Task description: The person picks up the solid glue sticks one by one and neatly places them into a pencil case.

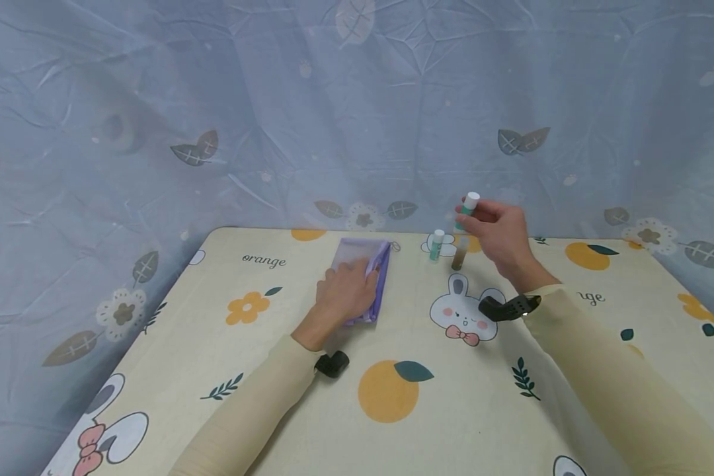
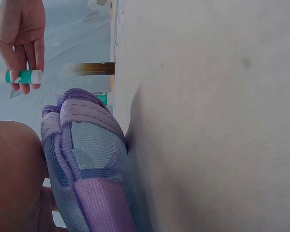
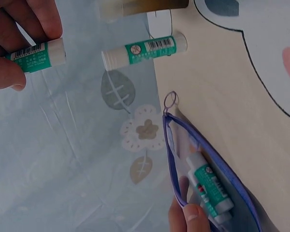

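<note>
The back is filled by a blue curtain (image 1: pixel 309 119), printed with leaves and flowers. In front of it a table (image 1: pixel 297 410) is covered by a pale cloth patterned with oranges and rabbits. On the table's far half a purple mesh pouch (image 1: pixel 383 284) is laid, its mouth parted. The pouch's rim is pinched by the thumb and curled fingers of the left hand (image 1: pixel 346 287). Above the table's far edge, to the right, the right hand (image 1: pixel 500 235) is raised; its thumb and fingers are closed round a glue stick, the held stick (image 1: pixel 468 205), which is kept clear of the table. Below it a brown tube (image 1: pixel 460 254) is stood upright, with a standing stick (image 1: pixel 437 245) just beside it. Inside the pouch two more sticks (image 3: pixel 212 186) are seen, lying side by side.
</note>
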Motion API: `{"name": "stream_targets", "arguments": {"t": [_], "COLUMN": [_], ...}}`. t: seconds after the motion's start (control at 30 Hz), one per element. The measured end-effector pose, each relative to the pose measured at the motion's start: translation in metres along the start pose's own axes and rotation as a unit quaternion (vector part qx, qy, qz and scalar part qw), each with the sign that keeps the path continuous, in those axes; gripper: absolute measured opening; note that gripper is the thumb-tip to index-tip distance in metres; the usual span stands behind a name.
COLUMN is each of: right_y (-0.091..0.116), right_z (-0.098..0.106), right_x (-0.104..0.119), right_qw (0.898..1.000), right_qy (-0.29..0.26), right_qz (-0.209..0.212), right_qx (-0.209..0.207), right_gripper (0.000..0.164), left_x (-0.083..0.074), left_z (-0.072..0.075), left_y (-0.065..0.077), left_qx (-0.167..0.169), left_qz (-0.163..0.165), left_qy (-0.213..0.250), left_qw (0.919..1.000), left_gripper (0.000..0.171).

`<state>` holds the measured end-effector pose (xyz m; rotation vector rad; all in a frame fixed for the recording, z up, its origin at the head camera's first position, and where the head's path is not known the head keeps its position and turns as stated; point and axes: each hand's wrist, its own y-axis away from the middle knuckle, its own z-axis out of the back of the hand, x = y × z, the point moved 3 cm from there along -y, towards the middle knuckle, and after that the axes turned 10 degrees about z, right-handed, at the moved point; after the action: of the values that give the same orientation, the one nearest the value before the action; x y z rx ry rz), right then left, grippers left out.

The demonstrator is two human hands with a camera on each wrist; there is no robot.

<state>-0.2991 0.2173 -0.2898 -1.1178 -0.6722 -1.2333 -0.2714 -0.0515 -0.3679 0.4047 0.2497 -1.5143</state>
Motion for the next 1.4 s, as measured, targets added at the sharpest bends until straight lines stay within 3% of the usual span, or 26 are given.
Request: {"name": "stream_targets", "arguments": {"t": [0.37, 0.77, 1.4], "right_y": [0.003, 0.007, 0.009], "right_z": [-0.021, -0.044, -0.072], "right_x": [0.005, 0.006, 0.006], "right_qw": [1.0, 0.999, 0.998], "right_qy": [-0.003, -0.014, -0.038], "right_qz": [-0.008, 0.009, -0.01], "right_qx": [0.012, 0.028, 0.042], "right_gripper": [0.047, 0.045, 0.041], "left_x": [0.0, 0.001, 0.0], "left_z": [-0.001, -0.001, -0.002], "left_y": [-0.001, -0.001, -0.002], "left_qx": [0.0, -0.001, 0.0], "left_qz": [0.0, 0.0, 0.003], "left_qy": [-0.002, -0.002, -0.011], "left_qw": [1.0, 1.0, 0.9999], "left_gripper": [0.057, 0.057, 0.056]}}
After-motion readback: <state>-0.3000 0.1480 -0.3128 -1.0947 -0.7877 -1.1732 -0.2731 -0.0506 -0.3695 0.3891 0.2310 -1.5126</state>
